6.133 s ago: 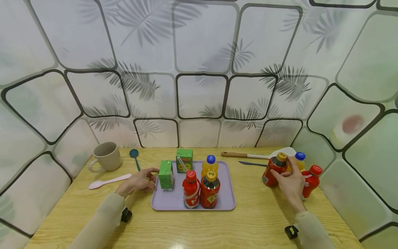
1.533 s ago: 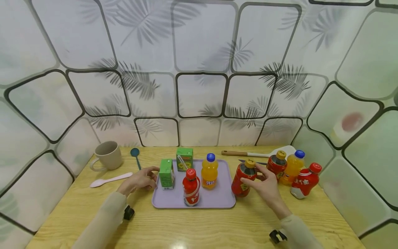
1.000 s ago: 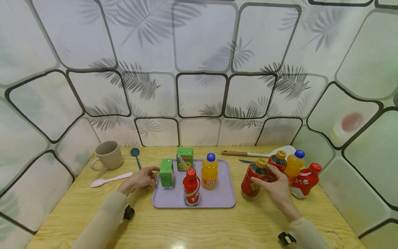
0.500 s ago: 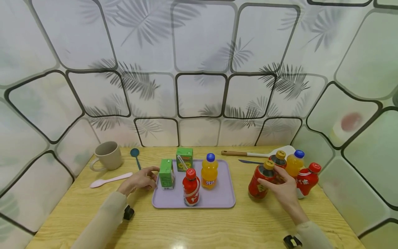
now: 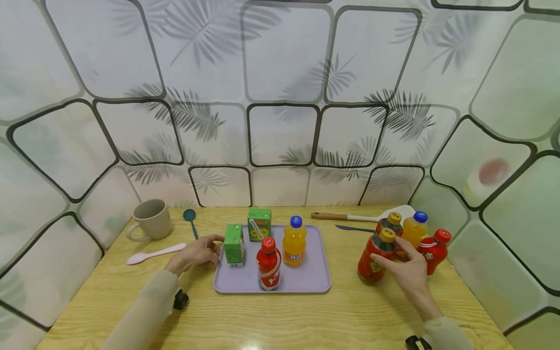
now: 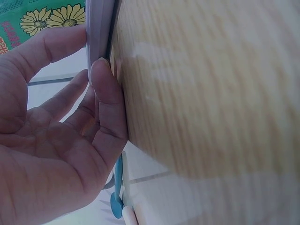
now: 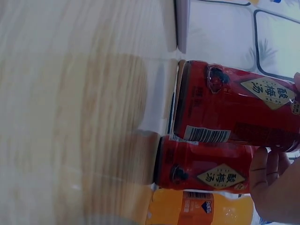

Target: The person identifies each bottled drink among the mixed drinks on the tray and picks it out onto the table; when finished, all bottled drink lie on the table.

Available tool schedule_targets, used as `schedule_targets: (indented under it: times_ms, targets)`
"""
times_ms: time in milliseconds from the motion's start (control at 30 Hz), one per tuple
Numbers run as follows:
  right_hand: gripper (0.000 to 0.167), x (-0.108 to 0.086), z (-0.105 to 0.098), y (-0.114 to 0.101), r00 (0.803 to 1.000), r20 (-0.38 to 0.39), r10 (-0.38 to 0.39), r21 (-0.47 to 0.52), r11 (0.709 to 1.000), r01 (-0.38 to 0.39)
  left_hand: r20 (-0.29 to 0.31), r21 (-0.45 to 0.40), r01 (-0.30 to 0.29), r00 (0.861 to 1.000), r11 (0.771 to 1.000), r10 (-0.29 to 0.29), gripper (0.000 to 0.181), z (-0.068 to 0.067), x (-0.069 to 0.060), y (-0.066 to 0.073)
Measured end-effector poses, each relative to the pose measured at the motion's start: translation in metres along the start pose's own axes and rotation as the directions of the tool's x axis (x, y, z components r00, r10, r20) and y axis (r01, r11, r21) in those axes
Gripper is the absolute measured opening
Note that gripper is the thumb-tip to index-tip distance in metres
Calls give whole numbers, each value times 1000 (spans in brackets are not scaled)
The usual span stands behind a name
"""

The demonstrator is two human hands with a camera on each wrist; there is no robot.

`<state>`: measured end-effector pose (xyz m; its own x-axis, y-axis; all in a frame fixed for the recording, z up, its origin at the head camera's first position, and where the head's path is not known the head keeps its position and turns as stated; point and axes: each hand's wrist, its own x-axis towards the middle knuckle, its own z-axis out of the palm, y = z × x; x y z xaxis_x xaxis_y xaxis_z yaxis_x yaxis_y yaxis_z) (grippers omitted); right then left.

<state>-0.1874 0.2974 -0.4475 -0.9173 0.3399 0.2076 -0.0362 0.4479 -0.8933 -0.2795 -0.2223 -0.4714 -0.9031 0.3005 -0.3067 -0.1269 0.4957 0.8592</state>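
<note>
My right hand point(image 5: 409, 267) grips a dark drink bottle point(image 5: 371, 265) with a red label and yellow cap, right of the tray. It leans slightly; whether its base touches the table I cannot tell. A matching bottle point(image 7: 211, 164) stands close by it. Behind my right hand are an orange drink bottle point(image 5: 413, 232) and a red-capped bottle point(image 5: 434, 253). My left hand point(image 5: 199, 253) holds the left rim of the lilac tray point(image 5: 312, 281), its fingers curled about the edge in the left wrist view. The tray bears two green cartons point(image 5: 234, 248), a red bottle point(image 5: 269, 267) and an orange bottle point(image 5: 295, 243).
At the back left stands a beige mug point(image 5: 151, 218), near a teal spoon point(image 5: 190, 218) and a pink spoon point(image 5: 153, 254). A wooden-handled spatula point(image 5: 337, 217) and a dark blue knife point(image 5: 354, 228) lie behind the tray. A patterned curtain point(image 5: 284, 136) surrounds the table.
The dark bottle, on the tray in the oldest frame, has left it and moved right in my right hand toward the other bottles. My left hand stays at the tray's rim.
</note>
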Motion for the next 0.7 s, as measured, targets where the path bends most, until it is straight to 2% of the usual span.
schedule_targets:
  times_ms: [167,467,567,700]
  targets:
    - [75,0,-6,1,999,-9,47,-32,998,-48,3,2,-1,1000,1000,1,75,0,-1,2]
    - [84,1,-14,1,989,-70,132,-51,989,-135,22,-23,-9,1000,1000,9,76,1,-2,2]
    - [85,1,-17,2,982,-105,160,-54,985,-166,25,-26,-11,1000,1000,12,75,1,-2,1]
    - [84,2,-19,6,975,-154,161,-59,983,-172,23,-29,-12,1000,999,13,75,1,-1,0]
